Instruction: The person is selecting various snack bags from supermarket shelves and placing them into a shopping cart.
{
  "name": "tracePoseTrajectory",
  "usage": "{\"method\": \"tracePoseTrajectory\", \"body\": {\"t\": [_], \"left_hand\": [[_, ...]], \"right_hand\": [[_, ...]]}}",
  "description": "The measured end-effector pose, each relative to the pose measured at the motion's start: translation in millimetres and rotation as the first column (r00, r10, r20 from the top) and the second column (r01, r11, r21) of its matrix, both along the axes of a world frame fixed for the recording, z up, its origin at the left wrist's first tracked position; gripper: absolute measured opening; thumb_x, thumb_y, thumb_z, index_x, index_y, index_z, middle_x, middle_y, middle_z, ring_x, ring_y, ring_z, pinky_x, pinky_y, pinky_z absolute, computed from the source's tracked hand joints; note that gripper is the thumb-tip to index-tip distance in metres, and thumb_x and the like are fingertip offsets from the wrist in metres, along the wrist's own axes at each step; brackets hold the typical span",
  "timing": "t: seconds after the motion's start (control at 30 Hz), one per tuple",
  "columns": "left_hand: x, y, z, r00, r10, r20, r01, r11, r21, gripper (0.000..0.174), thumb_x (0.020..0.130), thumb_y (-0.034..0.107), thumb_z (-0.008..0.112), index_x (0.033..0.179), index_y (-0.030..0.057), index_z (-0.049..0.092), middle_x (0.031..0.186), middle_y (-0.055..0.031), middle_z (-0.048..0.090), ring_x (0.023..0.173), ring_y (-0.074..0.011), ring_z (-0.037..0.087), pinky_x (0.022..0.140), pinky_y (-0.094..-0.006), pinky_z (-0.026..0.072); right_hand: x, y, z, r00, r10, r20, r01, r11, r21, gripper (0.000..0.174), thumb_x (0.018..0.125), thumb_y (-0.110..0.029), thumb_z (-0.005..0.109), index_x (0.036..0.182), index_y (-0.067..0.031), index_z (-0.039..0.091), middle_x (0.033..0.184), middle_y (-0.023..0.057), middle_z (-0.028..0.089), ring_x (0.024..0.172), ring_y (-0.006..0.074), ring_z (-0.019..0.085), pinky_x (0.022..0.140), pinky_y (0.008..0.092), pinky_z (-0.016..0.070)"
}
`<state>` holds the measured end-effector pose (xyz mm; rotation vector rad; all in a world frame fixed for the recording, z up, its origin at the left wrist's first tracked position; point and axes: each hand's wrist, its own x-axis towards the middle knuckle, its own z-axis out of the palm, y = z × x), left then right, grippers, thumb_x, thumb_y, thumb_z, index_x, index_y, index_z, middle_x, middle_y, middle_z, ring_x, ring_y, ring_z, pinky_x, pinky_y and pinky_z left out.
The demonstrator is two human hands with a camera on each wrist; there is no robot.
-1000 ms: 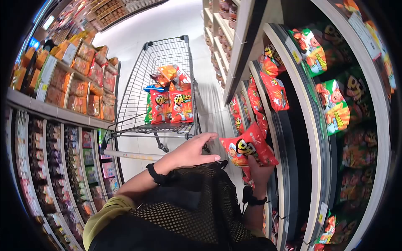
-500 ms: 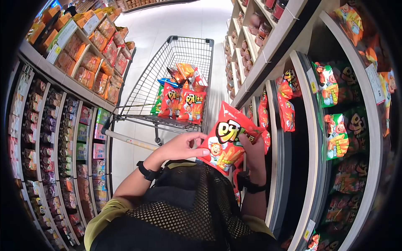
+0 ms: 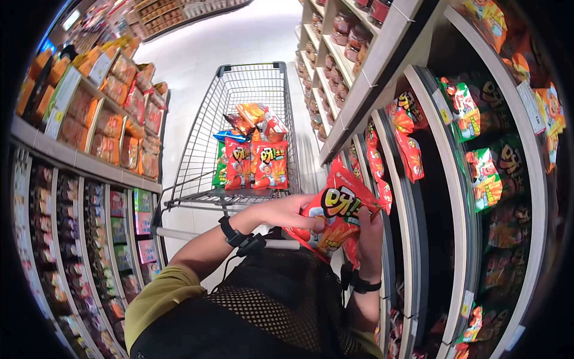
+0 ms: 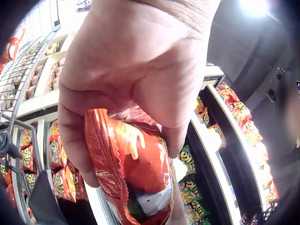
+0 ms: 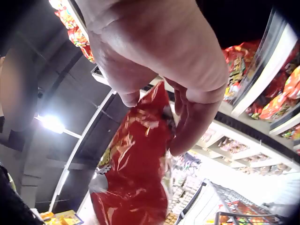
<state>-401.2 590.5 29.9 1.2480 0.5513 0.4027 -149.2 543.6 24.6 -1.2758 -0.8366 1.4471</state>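
Note:
In front of the person's body, both hands hold one red snack bag. The left hand grips its left edge, thumb on the printed front; in the left wrist view the fingers and thumb of the left hand curl round the red bag. The right hand pinches the bag's right side. In the right wrist view the right hand has thumb and fingers on either side of the bag's upper end.
A wire shopping cart stands ahead, holding several bags, among them two red bags. Shelves of red and green snack bags run along the right. On the left is a wooden display of packaged food.
The right hand has brought the red bag in from the right shelf side to the front of the body. The left hand has moved right and taken hold of the bag's left edge.

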Motion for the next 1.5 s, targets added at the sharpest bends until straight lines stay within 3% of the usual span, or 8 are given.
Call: {"method": "tracePoseTrajectory", "body": {"t": [0.37, 0.57, 0.77, 0.9, 0.97, 1.03, 1.23, 1.5], "left_hand": [[-194, 152, -110, 0.652, 0.597, -0.467, -0.573, 0.792, 0.212, 0.062, 0.094, 0.052, 0.066, 0.129, 0.0013, 0.06, 0.111, -0.0064, 0.069, 0.097, -0.0127, 0.064, 0.084, -0.0289, 0.0517], [-248, 183, -245, 0.534, 0.262, -0.804, -0.661, 0.722, -0.204, 0.049, 0.093, 0.058, 0.062, 0.115, 0.0151, 0.069, 0.097, -0.0028, 0.072, 0.084, -0.0149, 0.067, 0.066, -0.0321, 0.0554], [-262, 165, -356, 0.852, 0.337, -0.401, -0.516, 0.665, -0.54, 0.046, 0.092, 0.056, 0.064, 0.12, 0.0193, 0.067, 0.11, -0.0027, 0.072, 0.09, -0.0169, 0.068, 0.074, -0.0341, 0.0555], [-263, 155, -278, 0.726, 0.192, -0.661, -0.602, 0.64, -0.476, 0.053, 0.087, 0.054, 0.071, 0.119, 0.0112, 0.069, 0.107, -0.0062, 0.074, 0.093, -0.0201, 0.069, 0.079, -0.0369, 0.0558], [-272, 162, -254, 0.372, 0.221, -0.901, 0.045, 0.966, 0.255, 0.057, 0.087, 0.04, 0.075, 0.129, 0.0039, 0.062, 0.121, -0.0125, 0.071, 0.11, -0.024, 0.067, 0.094, -0.0423, 0.0531], [-285, 163, -231, 0.47, 0.515, -0.716, -0.325, 0.856, 0.402, 0.065, 0.088, 0.034, 0.075, 0.138, -0.0009, 0.053, 0.123, -0.0193, 0.067, 0.109, -0.0271, 0.065, 0.094, -0.0389, 0.0514], [-231, 127, -11, 0.743, 0.575, -0.341, -0.483, 0.815, 0.321, 0.052, 0.1, 0.028, 0.064, 0.139, -0.0023, 0.049, 0.11, -0.0096, 0.066, 0.102, -0.0149, 0.061, 0.091, -0.0284, 0.0485], [-112, 49, 58, 0.905, 0.122, -0.408, 0.171, 0.773, 0.611, 0.056, 0.092, 0.035, 0.068, 0.134, 0.001, 0.053, 0.122, -0.0227, 0.065, 0.111, -0.0391, 0.064, 0.094, -0.0436, 0.0516]], "right_hand": [[10, -112, -51, 0.891, -0.432, 0.144, 0.455, 0.846, -0.278, 0.036, 0.105, -0.029, 0.054, 0.132, -0.004, 0.055, 0.124, 0.0134, 0.066, 0.106, 0.0242, 0.069, 0.082, 0.0333, 0.0551], [-14, -132, -68, 0.844, -0.486, 0.229, 0.536, 0.791, -0.295, 0.03, 0.104, -0.026, 0.057, 0.128, -0.0075, 0.058, 0.118, 0.0077, 0.068, 0.1, 0.0167, 0.069, 0.082, 0.0272, 0.0525], [-22, -133, -65, 0.841, -0.489, 0.232, 0.539, 0.798, -0.27, 0.026, 0.105, -0.022, 0.056, 0.125, -0.0063, 0.059, 0.118, 0.0068, 0.068, 0.1, 0.0148, 0.068, 0.084, 0.0271, 0.0513], [-28, -135, -78, 0.849, -0.465, 0.25, 0.522, 0.811, -0.263, 0.025, 0.105, -0.022, 0.055, 0.125, -0.0064, 0.06, 0.117, 0.0074, 0.068, 0.097, 0.0152, 0.068, 0.083, 0.027, 0.0524], [-30, -134, -77, 0.873, -0.398, 0.283, 0.47, 0.841, -0.268, 0.025, 0.105, -0.021, 0.055, 0.125, -0.0066, 0.06, 0.116, 0.0068, 0.068, 0.098, 0.0148, 0.068, 0.084, 0.0268, 0.0516], [-32, -131, -78, 0.871, -0.4, 0.287, 0.472, 0.844, -0.255, 0.025, 0.105, -0.021, 0.055, 0.125, -0.0062, 0.06, 0.116, 0.0063, 0.068, 0.099, 0.0144, 0.068, 0.084, 0.027, 0.051], [-49, -113, -104, 0.931, -0.15, 0.334, 0.233, 0.946, -0.224, 0.026, 0.104, -0.018, 0.057, 0.126, -0.0047, 0.058, 0.115, 0.0066, 0.069, 0.1, 0.0147, 0.068, 0.085, 0.027, 0.0502], [-69, -104, -104, 0.955, -0.057, 0.292, 0.075, 0.996, -0.05, 0.033, 0.099, -0.006, 0.061, 0.131, 0.0006, 0.055, 0.114, 0.0088, 0.069, 0.101, 0.0129, 0.064, 0.091, 0.0275, 0.0512]]}}
